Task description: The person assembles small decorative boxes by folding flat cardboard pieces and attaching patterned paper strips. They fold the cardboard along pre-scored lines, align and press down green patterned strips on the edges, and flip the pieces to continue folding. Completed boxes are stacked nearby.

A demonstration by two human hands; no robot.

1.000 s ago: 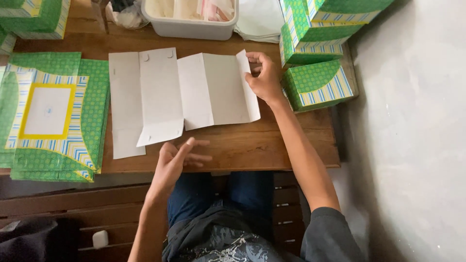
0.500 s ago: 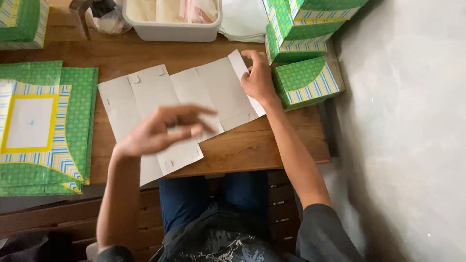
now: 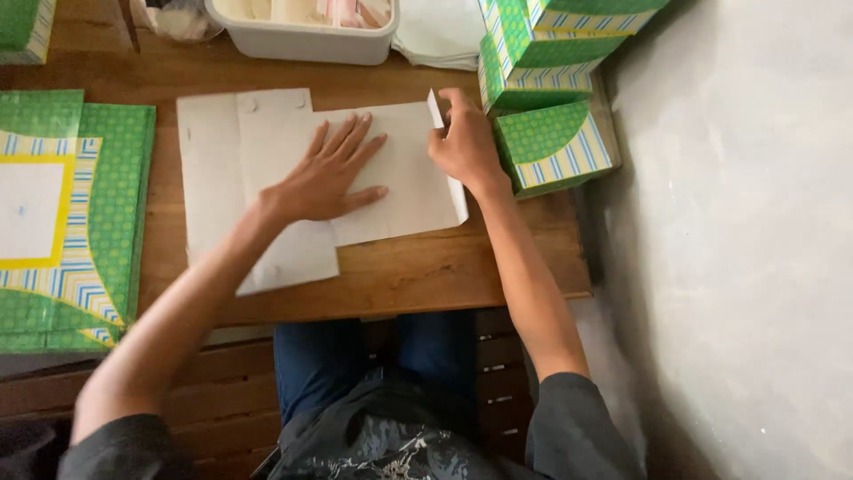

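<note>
Pressing flat, the open left hand (image 3: 329, 173) rests on the white cardboard sheet (image 3: 267, 187). The right hand (image 3: 464, 142) pinches its raised edge flap beside the green boxes (image 3: 551, 142).

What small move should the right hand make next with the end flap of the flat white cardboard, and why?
Probably fold the flap further over along its crease. The left hand lies flat on the unfolded box blank, pinning it to the wooden table, while the right hand pinches the narrow end flap, already lifted off the surface.
</note>
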